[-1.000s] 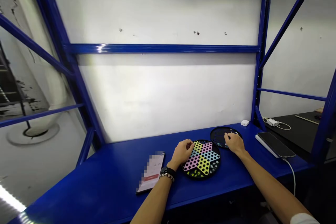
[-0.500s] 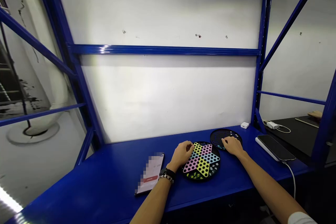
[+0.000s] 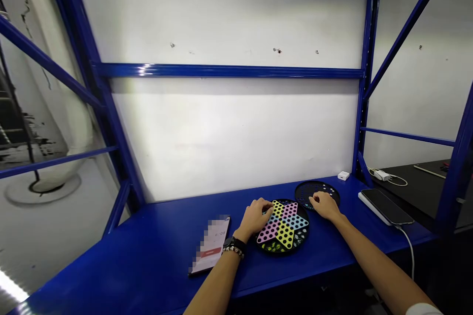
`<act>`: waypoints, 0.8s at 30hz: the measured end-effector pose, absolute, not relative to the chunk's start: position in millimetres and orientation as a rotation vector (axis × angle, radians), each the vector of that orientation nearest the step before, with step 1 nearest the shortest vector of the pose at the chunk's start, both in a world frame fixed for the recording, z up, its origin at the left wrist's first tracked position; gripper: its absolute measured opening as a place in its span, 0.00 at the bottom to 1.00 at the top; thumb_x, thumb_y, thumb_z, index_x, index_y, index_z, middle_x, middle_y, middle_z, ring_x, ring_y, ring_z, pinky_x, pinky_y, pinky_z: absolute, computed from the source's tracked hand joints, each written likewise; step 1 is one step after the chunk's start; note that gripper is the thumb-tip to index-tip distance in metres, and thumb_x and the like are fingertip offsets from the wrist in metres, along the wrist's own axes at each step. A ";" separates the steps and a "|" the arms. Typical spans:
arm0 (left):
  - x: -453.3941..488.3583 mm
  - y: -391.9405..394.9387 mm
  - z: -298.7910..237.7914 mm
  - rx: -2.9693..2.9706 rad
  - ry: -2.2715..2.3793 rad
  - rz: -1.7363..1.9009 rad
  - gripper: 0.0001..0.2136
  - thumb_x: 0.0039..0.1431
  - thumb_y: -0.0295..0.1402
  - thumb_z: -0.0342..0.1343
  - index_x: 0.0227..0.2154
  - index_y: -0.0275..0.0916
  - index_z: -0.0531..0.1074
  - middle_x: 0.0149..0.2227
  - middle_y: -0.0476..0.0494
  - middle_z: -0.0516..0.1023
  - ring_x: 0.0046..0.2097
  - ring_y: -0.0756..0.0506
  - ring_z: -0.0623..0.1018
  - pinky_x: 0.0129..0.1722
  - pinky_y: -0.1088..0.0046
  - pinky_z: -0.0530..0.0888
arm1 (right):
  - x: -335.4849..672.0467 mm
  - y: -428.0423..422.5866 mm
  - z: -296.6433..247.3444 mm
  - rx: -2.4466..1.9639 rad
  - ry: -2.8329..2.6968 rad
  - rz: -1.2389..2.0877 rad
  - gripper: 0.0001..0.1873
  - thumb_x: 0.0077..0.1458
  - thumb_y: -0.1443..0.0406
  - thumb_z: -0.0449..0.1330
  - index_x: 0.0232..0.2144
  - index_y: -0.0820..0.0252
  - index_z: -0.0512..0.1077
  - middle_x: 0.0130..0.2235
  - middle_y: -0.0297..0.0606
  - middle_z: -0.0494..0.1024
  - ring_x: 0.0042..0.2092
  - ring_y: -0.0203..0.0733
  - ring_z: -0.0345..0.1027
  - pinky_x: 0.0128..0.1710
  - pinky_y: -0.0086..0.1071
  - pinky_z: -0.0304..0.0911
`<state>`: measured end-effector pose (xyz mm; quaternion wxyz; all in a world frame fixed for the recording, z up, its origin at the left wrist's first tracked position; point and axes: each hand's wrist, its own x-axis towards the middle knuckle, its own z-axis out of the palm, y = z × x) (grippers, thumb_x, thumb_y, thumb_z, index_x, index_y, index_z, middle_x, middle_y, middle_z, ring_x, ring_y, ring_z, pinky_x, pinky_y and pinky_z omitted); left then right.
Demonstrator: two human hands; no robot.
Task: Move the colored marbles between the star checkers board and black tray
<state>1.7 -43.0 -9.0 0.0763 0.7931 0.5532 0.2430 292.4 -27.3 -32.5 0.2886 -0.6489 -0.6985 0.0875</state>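
A round Chinese checkers board lies on the blue tabletop, its star of yellow, pink and light-blue points full of black holes. Green-yellow and clear pieces show in its rim pockets. My left hand is at the board's upper left edge, fingers curled and thumb close to the index finger; anything between them is too small to tell. A round black tray with several small white dots sits behind the board. Over its front edge my right hand is closed, fingertips together; what it may hold is hidden.
A phone with a lit screen lies left of my left wrist. On the right, a dark phone rests on a white block with a cable. A white adapter stands near the blue rack post.
My left fingers have shifted slightly at the board's edge. My right hand stays over the tray with little movement. A hand on the far-right black table has gone from view.
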 end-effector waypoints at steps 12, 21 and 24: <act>0.2 -43.7 -10.6 2.386 1.679 0.715 0.13 0.63 0.40 0.50 0.44 0.45 0.76 0.45 0.45 0.78 0.49 0.42 0.75 0.46 0.65 0.69 | 211.4 -19.6 -20.9 -1.356 -2.224 0.269 0.19 0.62 0.51 0.52 0.49 0.49 0.73 0.53 0.42 0.69 0.55 0.49 0.61 0.54 0.43 0.56; 1.2 -44.7 -10.3 2.379 1.660 0.750 0.12 0.63 0.39 0.50 0.41 0.45 0.76 0.43 0.46 0.78 0.46 0.43 0.76 0.45 0.66 0.69 | 194.6 3.1 -23.5 -1.422 -2.428 0.292 0.27 0.63 0.47 0.49 0.54 0.53 0.72 0.53 0.48 0.69 0.56 0.55 0.61 0.54 0.45 0.56; 1.3 -44.2 -10.5 2.374 1.665 0.751 0.11 0.63 0.39 0.50 0.41 0.45 0.76 0.42 0.47 0.78 0.46 0.44 0.76 0.45 0.67 0.70 | 195.1 6.2 -21.7 -1.443 -2.450 0.269 0.27 0.63 0.46 0.47 0.52 0.52 0.73 0.50 0.47 0.70 0.53 0.54 0.64 0.51 0.43 0.58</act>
